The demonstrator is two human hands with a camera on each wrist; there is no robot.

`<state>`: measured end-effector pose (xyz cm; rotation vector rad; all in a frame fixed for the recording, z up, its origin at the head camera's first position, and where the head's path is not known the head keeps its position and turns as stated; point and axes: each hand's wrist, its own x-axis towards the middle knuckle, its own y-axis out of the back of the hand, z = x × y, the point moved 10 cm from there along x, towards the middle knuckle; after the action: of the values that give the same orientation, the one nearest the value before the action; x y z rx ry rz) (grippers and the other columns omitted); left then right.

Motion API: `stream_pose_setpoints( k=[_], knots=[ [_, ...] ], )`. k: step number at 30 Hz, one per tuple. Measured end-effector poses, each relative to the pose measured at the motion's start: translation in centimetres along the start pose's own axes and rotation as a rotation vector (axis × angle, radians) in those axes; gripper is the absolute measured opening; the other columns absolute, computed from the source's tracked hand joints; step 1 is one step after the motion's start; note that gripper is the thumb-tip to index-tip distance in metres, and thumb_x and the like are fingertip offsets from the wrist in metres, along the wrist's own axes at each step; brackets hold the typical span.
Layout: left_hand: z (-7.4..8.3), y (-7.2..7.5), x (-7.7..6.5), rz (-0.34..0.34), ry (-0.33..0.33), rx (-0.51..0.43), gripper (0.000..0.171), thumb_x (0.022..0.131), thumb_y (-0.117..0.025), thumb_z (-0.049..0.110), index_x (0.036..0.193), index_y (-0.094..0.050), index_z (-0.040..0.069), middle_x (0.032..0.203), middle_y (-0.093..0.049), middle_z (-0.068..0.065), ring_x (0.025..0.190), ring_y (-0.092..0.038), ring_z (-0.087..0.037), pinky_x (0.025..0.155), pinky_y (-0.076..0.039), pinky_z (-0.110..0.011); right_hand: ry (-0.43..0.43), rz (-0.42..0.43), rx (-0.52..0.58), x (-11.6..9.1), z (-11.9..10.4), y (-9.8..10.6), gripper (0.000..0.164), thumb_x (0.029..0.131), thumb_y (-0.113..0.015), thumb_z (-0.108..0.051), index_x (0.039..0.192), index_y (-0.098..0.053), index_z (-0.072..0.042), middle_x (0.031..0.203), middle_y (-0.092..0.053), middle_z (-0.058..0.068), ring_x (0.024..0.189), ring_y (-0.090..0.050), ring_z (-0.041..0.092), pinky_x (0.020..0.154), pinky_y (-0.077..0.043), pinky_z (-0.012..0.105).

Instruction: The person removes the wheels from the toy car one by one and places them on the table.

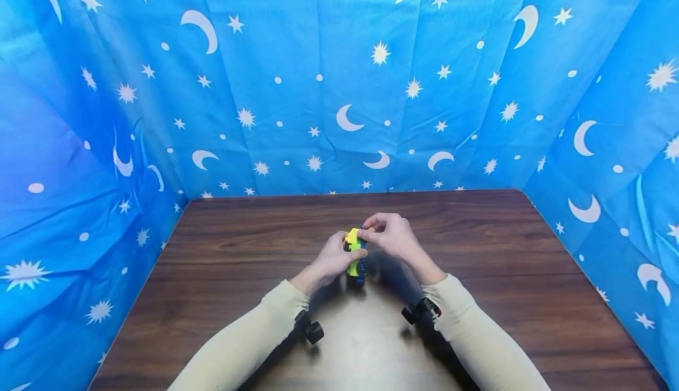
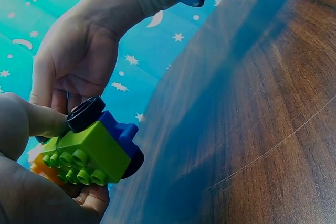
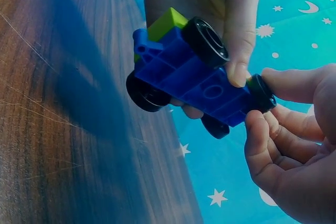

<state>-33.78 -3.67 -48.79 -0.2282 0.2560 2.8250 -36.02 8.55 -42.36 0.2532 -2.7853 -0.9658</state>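
Observation:
A toy brick car [image 1: 354,267] is held up over the table, tilted on its side. My left hand [image 1: 330,256] grips its body, thumb along one side and fingers round the other. Its blue wheeled base [image 3: 184,74] faces the right wrist view, with several black wheels. A lime green studded brick [image 2: 105,148] sits on the base, and a yellow brick [image 1: 352,236] is at the far end. My right hand [image 1: 394,235] pinches a black wheel [image 3: 261,93] at that end between thumb and fingers.
A dark wood-grain table [image 1: 239,226] lies below the hands. Blue cloth [image 1: 297,108] with white moons and stars hangs behind it and at both sides. Black wrist cameras stick out from the left cuff [image 1: 297,296] and the right cuff [image 1: 448,299].

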Motion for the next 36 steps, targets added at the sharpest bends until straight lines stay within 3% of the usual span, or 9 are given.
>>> stream_pose_setpoints(
  k=[11,29,36],
  knots=[
    [-0.09,0.37,0.03,0.029,0.002,0.010,0.050,0.085,-0.072,0.010,0.124,-0.046,-0.007,0.108,-0.059,-0.017,0.088,-0.063,-0.020,0.075,-0.058,-0.032,-0.007,-0.013,0.030,-0.10,-0.27,0.19,0.016,0.083,-0.077,-0.025,0.091,-0.072,-0.012,0.077,-0.072,-0.003,0.071,-0.064,0.012,0.061,-0.050,0.028],
    [-0.10,0.36,-0.05,0.018,0.016,-0.010,0.052,0.085,-0.072,0.010,0.126,-0.044,-0.006,0.109,-0.060,-0.017,0.088,-0.064,-0.020,0.074,-0.058,-0.032,-0.038,-0.009,0.020,-0.27,-0.03,0.32,0.017,0.082,-0.078,-0.024,0.088,-0.071,-0.011,0.075,-0.071,-0.002,0.065,-0.063,0.010,0.057,-0.049,0.027],
    [0.02,0.45,-0.09,0.041,0.005,-0.010,0.051,0.084,-0.072,0.008,0.124,-0.045,-0.007,0.108,-0.060,-0.017,0.088,-0.064,-0.020,0.075,-0.058,-0.032,-0.079,-0.023,0.094,-0.54,0.25,0.04,0.017,0.082,-0.078,-0.021,0.088,-0.070,-0.007,0.076,-0.071,0.002,0.064,-0.066,0.013,0.057,-0.055,0.027]
  ],
)
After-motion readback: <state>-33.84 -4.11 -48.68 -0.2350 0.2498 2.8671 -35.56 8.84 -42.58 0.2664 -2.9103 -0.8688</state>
